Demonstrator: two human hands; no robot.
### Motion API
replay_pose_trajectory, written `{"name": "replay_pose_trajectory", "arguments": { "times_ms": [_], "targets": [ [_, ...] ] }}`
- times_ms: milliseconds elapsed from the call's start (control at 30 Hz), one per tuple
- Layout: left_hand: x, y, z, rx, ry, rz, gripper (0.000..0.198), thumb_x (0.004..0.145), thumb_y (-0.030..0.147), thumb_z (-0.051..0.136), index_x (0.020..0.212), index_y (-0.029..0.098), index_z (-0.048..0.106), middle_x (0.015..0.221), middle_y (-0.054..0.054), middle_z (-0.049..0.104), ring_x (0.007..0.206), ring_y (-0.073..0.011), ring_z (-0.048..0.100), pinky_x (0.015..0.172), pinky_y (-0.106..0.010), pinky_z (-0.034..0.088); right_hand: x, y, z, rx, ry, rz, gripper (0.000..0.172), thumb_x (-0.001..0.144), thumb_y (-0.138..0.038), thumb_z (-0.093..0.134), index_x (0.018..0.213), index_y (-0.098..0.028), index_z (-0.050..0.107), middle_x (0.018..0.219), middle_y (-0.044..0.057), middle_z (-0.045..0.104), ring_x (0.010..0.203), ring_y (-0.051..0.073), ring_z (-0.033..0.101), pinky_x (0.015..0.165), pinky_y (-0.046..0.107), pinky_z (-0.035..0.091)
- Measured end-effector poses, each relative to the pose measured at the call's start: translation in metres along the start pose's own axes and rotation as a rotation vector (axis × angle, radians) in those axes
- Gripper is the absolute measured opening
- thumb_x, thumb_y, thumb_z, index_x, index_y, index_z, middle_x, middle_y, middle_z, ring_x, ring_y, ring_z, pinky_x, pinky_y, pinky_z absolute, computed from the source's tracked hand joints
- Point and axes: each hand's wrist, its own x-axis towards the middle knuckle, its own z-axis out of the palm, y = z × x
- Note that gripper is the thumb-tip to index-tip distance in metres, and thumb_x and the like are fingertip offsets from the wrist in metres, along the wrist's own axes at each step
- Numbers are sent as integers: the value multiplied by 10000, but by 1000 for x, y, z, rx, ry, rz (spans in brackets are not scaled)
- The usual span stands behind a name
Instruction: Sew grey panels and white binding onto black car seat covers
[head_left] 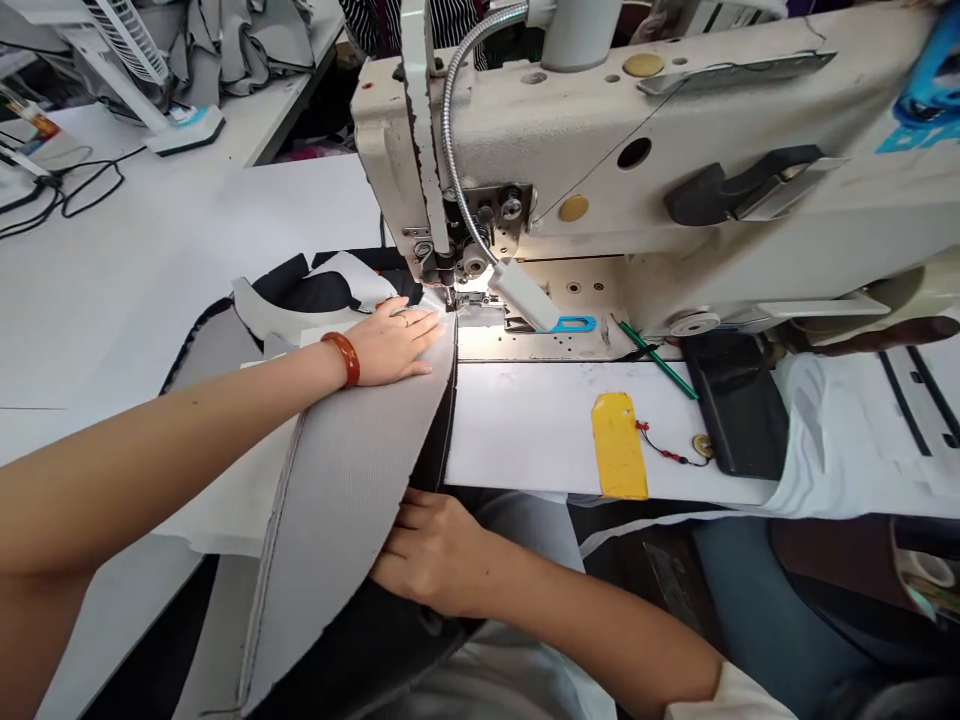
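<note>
A large grey fabric piece [352,450] with black fabric [431,450] along its right edge runs from my lap up to the sewing machine [630,150]. Its upper edge lies at the presser foot [450,295]. My left hand [401,343] rests flat on the grey fabric just left of the foot, fingers stretched out and a reddish-brown bangle on the wrist. Nearer to me, my right hand [435,550] grips the edge of the fabric, with its fingertips hidden in the folds. More black and pale pieces bunch up behind my left hand.
Right of the needle, a small lamp [525,295] hangs on a bendy metal neck. On the table lie a green pencil [656,360], a yellow tag [619,445], a black phone [735,405] and white strips [817,430]. A white desk fan or lamp base [184,130] stands at the far left.
</note>
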Motion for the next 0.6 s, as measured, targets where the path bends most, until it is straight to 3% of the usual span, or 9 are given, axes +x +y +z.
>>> {"name": "replay_pose_trajectory", "arguments": {
  "times_ms": [133, 200, 267, 333, 367, 400, 467, 533, 600],
  "targets": [
    [9, 8, -13, 65, -22, 2, 537, 932, 351, 348, 1373, 122, 552, 1441, -193, 510, 1304, -353, 468, 1186, -584, 90, 20, -2, -23, 97, -68, 60, 186, 909, -124, 506, 764, -203, 592, 681, -35, 620, 644, 116, 548, 626, 267, 391],
    [13, 26, -17, 86, -24, -74, 482, 910, 239, 333, 1251, 85, 637, 1268, -221, 610, 1217, -359, 514, 1132, -580, 224, 20, -6, -23, 117, -151, 102, 162, 917, -150, 525, 797, -204, 619, 694, -34, 641, 680, 124, 565, 634, 272, 398],
    [12, 49, -17, 81, 9, -167, 507, 897, 145, 262, 1212, 24, 641, 1151, -264, 626, 1136, -365, 539, 967, -537, 398, 7, -11, -21, 97, -254, 124, 145, 919, -172, 544, 821, -203, 647, 740, -21, 681, 763, 142, 604, 777, 286, 454],
    [6, 68, -12, 57, 93, -236, 571, 901, 130, 193, 1316, 20, 569, 1189, -272, 601, 1058, -357, 563, 823, -492, 457, -16, -13, -27, 63, -310, 139, 151, 919, -175, 548, 980, -202, 683, 967, 14, 741, 1003, 170, 633, 1010, 338, 429],
    [2, 73, -9, 33, 152, -266, 591, 907, 156, 187, 1382, 89, 532, 1229, -230, 596, 1022, -337, 576, 809, -476, 467, -31, -12, -37, 46, -295, 160, 218, 928, -172, 534, 1088, -205, 677, 1114, 29, 732, 1135, 176, 607, 1084, 355, 395],
    [-2, 76, -4, 11, 199, -284, 606, 907, 188, 186, 1416, 198, 515, 1253, -165, 600, 997, -318, 581, 804, -465, 476, -47, -8, -51, 20, -242, 215, 282, 942, -170, 510, 1180, -209, 655, 1226, 37, 702, 1221, 170, 576, 1109, 347, 387],
    [-6, 75, 5, -21, 270, -306, 634, 879, 233, 205, 1429, 339, 501, 1198, -105, 633, 941, -315, 578, 780, -464, 489, -80, 8, -96, -93, -27, 452, 322, 982, -188, 438, 1230, -212, 643, 1270, 47, 687, 1210, 142, 604, 1028, 284, 466],
    [-4, 68, 12, -32, 318, -346, 672, 826, 263, 235, 1433, 384, 498, 1075, -117, 666, 899, -341, 573, 716, -468, 489, -115, 33, -157, -337, 266, 834, 339, 1008, -220, 378, 1177, -216, 672, 1153, 59, 734, 1039, 146, 687, 896, 267, 531],
    [3, 64, 13, -48, 300, -360, 702, 798, 288, 226, 1441, 375, 496, 990, -128, 671, 876, -350, 590, 698, -470, 490, -149, 64, -223, -679, 473, 1152, 341, 996, -242, 382, 1155, -196, 680, 1107, 92, 736, 998, 202, 688, 880, 336, 529]
  ]
}}
